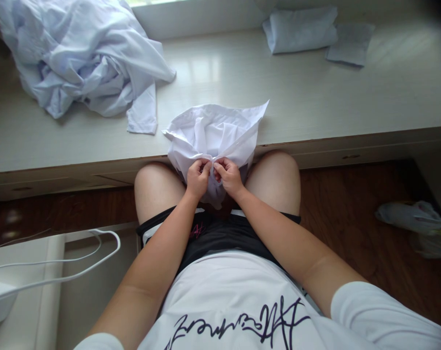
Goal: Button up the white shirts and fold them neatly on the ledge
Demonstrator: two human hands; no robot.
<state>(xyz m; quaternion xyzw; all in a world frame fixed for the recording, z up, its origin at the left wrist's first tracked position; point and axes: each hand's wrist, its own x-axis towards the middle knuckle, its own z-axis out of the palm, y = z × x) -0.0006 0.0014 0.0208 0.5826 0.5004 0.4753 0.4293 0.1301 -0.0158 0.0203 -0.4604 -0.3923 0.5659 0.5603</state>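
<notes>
A white cloth garment (220, 127) lies partly on the front edge of the pale counter (300, 102) and hangs down between my knees. My left hand (199, 177) pinches its near edge between thumb and fingers. Close beside it, my right hand (227, 176) pinches the same edge, with only a small gap between the two hands. The garment's far part spreads out in loose folds, one pointed corner sticking up to the right. Whatever small detail sits between my fingertips is too small to make out.
A heap of white clothes (92, 63) covers the counter's left end. Folded white cloth (300, 30) and a smaller flat piece (350, 44) lie at the back right. White cables (111, 253) loop at lower left. A plastic bag (412, 217) rests on the floor at right.
</notes>
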